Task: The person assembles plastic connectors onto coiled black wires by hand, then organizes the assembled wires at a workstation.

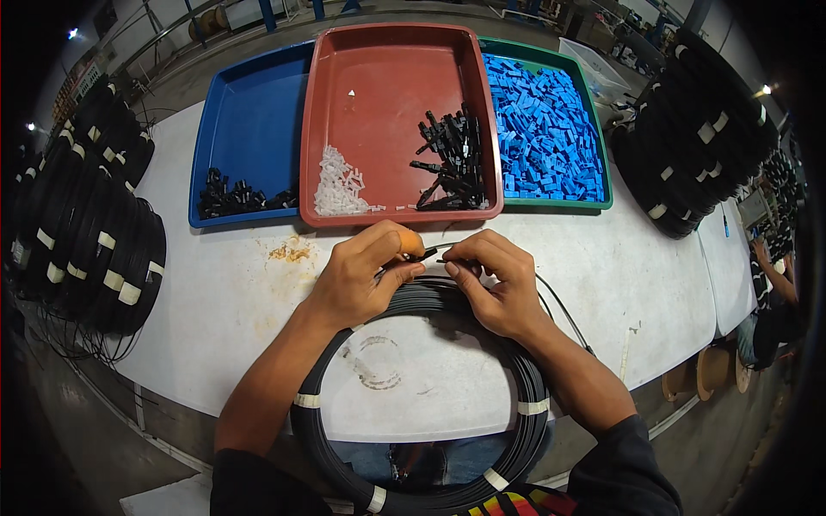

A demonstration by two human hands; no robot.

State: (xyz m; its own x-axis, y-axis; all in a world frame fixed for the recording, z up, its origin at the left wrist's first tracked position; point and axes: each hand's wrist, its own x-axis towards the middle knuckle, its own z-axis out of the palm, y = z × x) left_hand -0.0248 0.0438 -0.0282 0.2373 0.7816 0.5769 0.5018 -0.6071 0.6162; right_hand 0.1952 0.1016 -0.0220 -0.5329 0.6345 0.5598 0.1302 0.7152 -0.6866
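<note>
My left hand (363, 271) is closed, its thumb and forefinger pinching a small black connector part (428, 254). Something orange wraps the forefinger (408, 242). Across a short gap my right hand (499, 279) pinches the thin end of a black cable (442, 261), pointing toward the connector part. Below both hands a large coil of black cable (308, 357), bound with white tape (533, 407), leans from the table over my lap. A loose cable with a dark tip (588, 350) curves out past my right wrist.
Ahead stand a blue tray (249, 95) with black parts, a red tray (387, 77) with small clear pieces and black connectors, and a green tray (551, 205) of blue parts. Taped cable coils are stacked left (86, 241) and right (697, 138) on the white table (215, 292).
</note>
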